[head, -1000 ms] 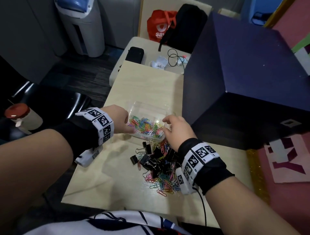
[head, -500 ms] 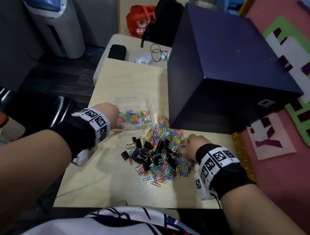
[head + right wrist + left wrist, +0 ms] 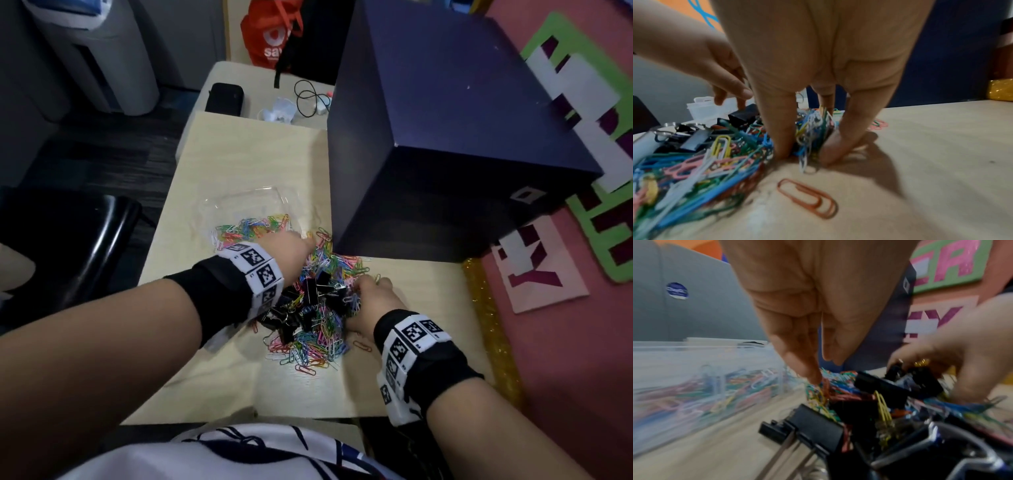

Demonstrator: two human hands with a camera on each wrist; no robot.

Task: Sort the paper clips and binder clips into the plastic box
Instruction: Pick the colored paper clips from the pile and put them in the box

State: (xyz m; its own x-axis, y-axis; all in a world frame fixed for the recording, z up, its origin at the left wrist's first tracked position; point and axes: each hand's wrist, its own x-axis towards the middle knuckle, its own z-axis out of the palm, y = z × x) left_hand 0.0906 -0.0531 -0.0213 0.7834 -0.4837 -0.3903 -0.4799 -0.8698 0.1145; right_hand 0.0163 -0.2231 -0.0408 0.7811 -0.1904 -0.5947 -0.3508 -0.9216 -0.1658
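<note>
A heap of coloured paper clips (image 3: 318, 339) mixed with black binder clips (image 3: 313, 286) lies mid-table. Behind it to the left stands the clear plastic box (image 3: 260, 190), with coloured paper clips inside. My left hand (image 3: 303, 248) reaches over the heap's far left side; its straight fingers (image 3: 812, 378) touch clips and hold nothing that shows. My right hand (image 3: 809, 149) is on the heap's right edge, thumb and fingers pinching a bunch of paper clips (image 3: 810, 129). One orange paper clip (image 3: 807, 198) lies apart on the table.
A large dark blue box (image 3: 462, 137) stands on the table close behind and to the right of the heap. A gold glitter strip (image 3: 486, 325) runs along the table's right edge. A black chair (image 3: 68, 240) is at the left, and a second table with a black case (image 3: 224, 102) lies beyond.
My left hand has left the plastic box and come down onto the heap. My right hand has moved from the box to the heap's right edge and closed on a bunch of paper clips.
</note>
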